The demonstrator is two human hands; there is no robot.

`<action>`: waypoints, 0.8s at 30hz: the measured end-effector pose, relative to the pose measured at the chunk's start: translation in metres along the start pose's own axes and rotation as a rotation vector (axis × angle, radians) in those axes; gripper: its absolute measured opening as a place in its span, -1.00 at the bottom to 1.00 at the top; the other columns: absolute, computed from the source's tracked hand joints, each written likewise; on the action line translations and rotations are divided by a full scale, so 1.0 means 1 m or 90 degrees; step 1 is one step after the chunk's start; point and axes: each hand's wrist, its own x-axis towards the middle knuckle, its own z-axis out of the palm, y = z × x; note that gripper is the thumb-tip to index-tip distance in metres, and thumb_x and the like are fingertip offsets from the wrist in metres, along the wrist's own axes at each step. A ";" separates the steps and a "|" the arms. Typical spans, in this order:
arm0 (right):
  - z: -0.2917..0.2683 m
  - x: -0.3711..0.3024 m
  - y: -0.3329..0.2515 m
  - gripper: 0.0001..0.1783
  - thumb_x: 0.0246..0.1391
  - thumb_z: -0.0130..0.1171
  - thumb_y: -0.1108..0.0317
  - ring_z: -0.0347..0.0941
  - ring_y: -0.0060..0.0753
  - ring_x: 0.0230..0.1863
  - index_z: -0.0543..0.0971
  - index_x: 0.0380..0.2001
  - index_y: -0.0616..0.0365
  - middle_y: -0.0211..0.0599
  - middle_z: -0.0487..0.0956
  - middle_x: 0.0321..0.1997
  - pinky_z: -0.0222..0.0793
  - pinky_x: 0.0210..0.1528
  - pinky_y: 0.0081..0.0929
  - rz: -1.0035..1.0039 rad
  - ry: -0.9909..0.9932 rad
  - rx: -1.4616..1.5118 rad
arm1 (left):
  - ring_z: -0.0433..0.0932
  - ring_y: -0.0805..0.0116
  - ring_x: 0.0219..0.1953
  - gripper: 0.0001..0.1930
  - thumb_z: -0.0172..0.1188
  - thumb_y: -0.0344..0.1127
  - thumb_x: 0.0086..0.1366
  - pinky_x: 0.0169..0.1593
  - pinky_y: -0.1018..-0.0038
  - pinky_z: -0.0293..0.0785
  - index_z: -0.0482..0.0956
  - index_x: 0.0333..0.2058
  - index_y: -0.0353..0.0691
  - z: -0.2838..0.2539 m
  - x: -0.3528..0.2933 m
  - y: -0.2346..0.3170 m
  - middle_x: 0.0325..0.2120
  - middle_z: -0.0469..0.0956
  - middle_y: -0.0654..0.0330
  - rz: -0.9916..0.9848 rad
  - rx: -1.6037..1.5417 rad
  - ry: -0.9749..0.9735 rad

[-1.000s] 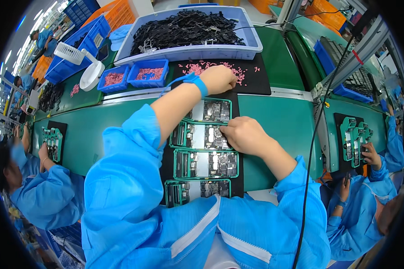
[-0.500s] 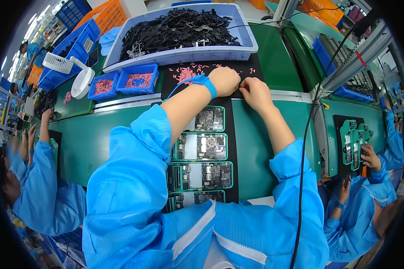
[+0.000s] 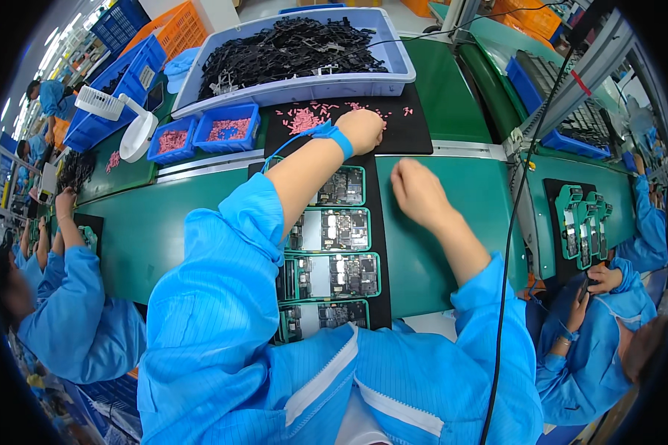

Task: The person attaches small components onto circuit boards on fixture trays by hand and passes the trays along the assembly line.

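Observation:
My left hand [image 3: 362,131], with a blue wrist strap [image 3: 332,133], is curled low over a black mat [image 3: 412,133] beside scattered small pink pieces [image 3: 308,120]. Its fingertips are hidden, and I cannot see what lies in them. Bent fingers also mark my right hand [image 3: 417,191], apart from the left, over the green work surface [image 3: 445,278] just right of a black strip; anything in it is too small to make out. Several phone bodies with exposed circuit boards, in green frames, lie in a column on that strip, such as this phone body [image 3: 338,228].
Behind the mat stands a large bin [image 3: 304,90] of black parts. Two small blue trays [image 3: 230,144] hold pink pieces, next to a white fan [image 3: 137,141]. A black cable [image 3: 506,267] hangs down at right. Co-workers in blue sit on both sides.
My right hand has drawn away from the left, toward me and down off the mat. The left hand has shifted slightly left. The co-worker at right has pulled a hand back from the phone frames.

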 end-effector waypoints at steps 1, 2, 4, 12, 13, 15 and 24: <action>-0.003 -0.012 -0.008 -0.92 0.03 0.04 0.46 0.44 0.09 -0.28 0.42 -0.42 0.25 -0.01 0.49 -0.38 0.37 -0.20 -0.11 0.003 -0.015 0.030 | 0.60 0.07 -0.31 -0.91 0.24 -0.32 0.00 -0.19 0.24 0.50 0.64 -0.47 -0.14 0.000 0.000 0.000 -0.46 0.62 0.07 0.004 0.000 0.004; -0.002 -0.024 -0.013 -0.94 0.02 0.05 0.47 0.44 0.06 -0.27 0.42 -0.42 0.23 -0.03 0.49 -0.38 0.36 -0.21 -0.14 0.005 -0.025 0.048 | 0.60 0.07 -0.30 -0.91 0.24 -0.32 -0.01 -0.19 0.24 0.51 0.64 -0.47 -0.13 0.002 0.000 0.000 -0.46 0.62 0.07 -0.016 0.005 0.005; 0.002 -0.043 -0.022 -0.94 0.03 0.05 0.46 0.44 0.05 -0.27 0.42 -0.42 0.22 -0.04 0.49 -0.39 0.37 -0.21 -0.14 -0.001 -0.032 0.059 | 0.60 0.07 -0.31 -0.90 0.24 -0.32 -0.01 -0.19 0.24 0.51 0.65 -0.46 -0.12 0.004 0.001 -0.001 -0.45 0.62 0.07 -0.039 0.036 0.010; 0.014 -0.069 -0.036 -0.93 0.00 0.08 0.46 0.43 0.04 -0.28 0.44 -0.45 0.23 -0.04 0.48 -0.41 0.35 -0.19 -0.16 -0.049 -0.017 0.016 | 0.58 0.02 -0.30 -0.89 0.19 -0.32 0.04 -0.20 0.20 0.49 0.61 -0.46 -0.19 -0.014 -0.031 0.013 -0.45 0.60 0.02 0.031 0.037 0.013; 0.014 -0.068 -0.036 -0.93 0.00 0.08 0.46 0.43 0.04 -0.28 0.44 -0.45 0.23 -0.04 0.48 -0.41 0.35 -0.19 -0.15 -0.060 -0.020 -0.002 | 0.57 0.01 -0.30 -0.88 0.18 -0.33 0.05 -0.20 0.21 0.49 0.60 -0.46 -0.23 -0.019 -0.038 0.013 -0.46 0.60 0.00 0.056 0.022 0.020; 0.014 -0.068 -0.037 -0.92 -0.01 0.09 0.45 0.43 0.04 -0.28 0.44 -0.45 0.24 -0.03 0.49 -0.41 0.36 -0.19 -0.17 -0.065 -0.015 -0.010 | 0.57 0.01 -0.32 -0.88 0.18 -0.35 0.05 -0.20 0.22 0.49 0.59 -0.46 -0.27 -0.026 -0.061 0.012 -0.47 0.59 -0.01 0.123 -0.006 0.051; 0.015 -0.072 -0.035 -0.93 0.02 0.09 0.47 0.42 0.05 -0.25 0.42 -0.43 0.23 -0.04 0.48 -0.39 0.34 -0.18 -0.16 -0.048 -0.032 -0.008 | 0.51 0.08 -0.29 -0.93 0.23 -0.38 0.04 -0.19 0.28 0.45 0.55 -0.51 -0.23 -0.029 -0.179 0.066 -0.47 0.51 0.10 0.220 -0.121 -0.019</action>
